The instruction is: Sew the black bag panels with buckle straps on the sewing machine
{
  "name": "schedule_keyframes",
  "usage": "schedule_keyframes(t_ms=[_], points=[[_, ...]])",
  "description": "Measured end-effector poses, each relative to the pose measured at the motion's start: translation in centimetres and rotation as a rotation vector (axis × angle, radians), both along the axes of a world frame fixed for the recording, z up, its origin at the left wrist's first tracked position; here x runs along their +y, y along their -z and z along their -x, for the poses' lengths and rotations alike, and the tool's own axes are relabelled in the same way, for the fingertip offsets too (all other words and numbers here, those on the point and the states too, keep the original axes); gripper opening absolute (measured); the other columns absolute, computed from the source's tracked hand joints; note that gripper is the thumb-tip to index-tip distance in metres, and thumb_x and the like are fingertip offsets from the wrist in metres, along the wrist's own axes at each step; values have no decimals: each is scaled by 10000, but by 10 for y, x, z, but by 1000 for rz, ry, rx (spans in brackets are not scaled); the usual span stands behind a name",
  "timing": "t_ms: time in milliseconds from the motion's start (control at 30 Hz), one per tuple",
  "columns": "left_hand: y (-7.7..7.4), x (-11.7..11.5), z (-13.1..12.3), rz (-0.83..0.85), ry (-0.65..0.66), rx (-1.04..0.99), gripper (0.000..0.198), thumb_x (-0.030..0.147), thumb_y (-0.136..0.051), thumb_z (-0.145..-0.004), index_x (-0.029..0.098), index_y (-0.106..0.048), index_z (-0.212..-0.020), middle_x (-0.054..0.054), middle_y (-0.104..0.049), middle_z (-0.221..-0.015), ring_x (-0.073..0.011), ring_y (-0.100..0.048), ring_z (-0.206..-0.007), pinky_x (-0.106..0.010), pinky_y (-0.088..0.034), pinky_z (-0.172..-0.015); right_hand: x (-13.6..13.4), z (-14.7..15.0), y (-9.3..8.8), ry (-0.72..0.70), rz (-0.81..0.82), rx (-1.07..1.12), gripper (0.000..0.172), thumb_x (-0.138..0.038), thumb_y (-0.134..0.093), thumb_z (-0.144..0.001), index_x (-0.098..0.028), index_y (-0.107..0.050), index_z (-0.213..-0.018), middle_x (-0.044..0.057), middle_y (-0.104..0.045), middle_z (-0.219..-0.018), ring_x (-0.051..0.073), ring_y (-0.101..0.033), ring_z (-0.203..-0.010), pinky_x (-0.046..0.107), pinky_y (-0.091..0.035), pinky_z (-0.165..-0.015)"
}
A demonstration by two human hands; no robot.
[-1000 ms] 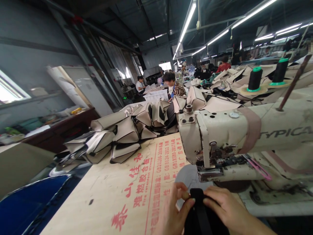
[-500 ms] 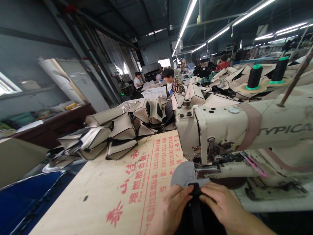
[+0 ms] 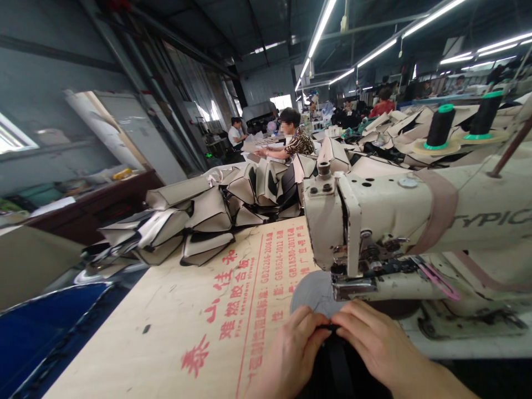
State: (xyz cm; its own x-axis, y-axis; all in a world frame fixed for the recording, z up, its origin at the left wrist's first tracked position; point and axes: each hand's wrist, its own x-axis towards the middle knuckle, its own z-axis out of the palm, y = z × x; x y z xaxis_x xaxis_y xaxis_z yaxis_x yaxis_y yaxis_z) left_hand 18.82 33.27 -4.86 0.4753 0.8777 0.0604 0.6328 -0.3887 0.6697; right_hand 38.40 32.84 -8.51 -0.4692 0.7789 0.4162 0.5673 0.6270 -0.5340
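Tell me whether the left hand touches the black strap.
Touching. The head view shows the left hand fingertips pinched on the black strap, meeting the right hand there.

The black fabric piece (image 3: 336, 363) is lying at the near edge of the work surface, just in front of the sewing machine head. A raised black strap is running lengthwise along its centre. Its far end is sitting pinched between both hands; the rest is extending out of view.

Both hands — left hand (image 3: 293, 349), right hand (image 3: 369, 343) — pinch black strap (image 3: 334, 363) below sewing machine (image 3: 415, 221).
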Motion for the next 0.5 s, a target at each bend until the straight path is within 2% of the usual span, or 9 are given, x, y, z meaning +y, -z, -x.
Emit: schedule_keyframes(t_ms=[67,167,233,400,500], points=[[3,-1,1,28,-55,-37,139,263,-463,-865,217,-583,-918,-5,-594,-867,-124,-560,-818,-221,-428,-750,2,1,-4,-16,-3,-46,177,-217,-374,-931,-222,-538,-999,32,-545,-880,176,-525,-824,294,-432,-746],[7,-5,2,68,-226,-94,125,304,-570,-797,205,-577,-873,20,-608,-783,-125,-565,-757,-219,-432,-714,2,3,-3,1,30,-38,168,-211,-360,-936,-211,-524,-973,32,-524,-867,189,-498,-818,316,-421,-714],[7,-7,2,68,-271,-135,120,310,-586,-783,196,-591,-820,19,-610,-763,-124,-563,-735,-218,-432,-697,0,2,-1,7,50,3,161,-211,-354,-940,-210,-511,-973,27,-513,-862,190,-483,-817,327,-408,-714],[5,-4,2,91,-143,-311,119,299,-595,-780,189,-639,-778,-5,-631,-802,-132,-581,-781,-230,-444,-750,-4,-2,1,-3,105,19,149,-213,-359,-943,-213,-505,-970,23,-505,-883,184,-478,-833,328,-384,-735],[4,-2,1,116,-141,-263,99,281,-616,-764,185,-636,-763,2,-625,-762,-128,-577,-744,-229,-447,-727,-3,-3,-4,-11,149,11,147,-210,-374,-937,-213,-520,-953,20,-507,-875,178,-485,-834,310,-384,-722]])
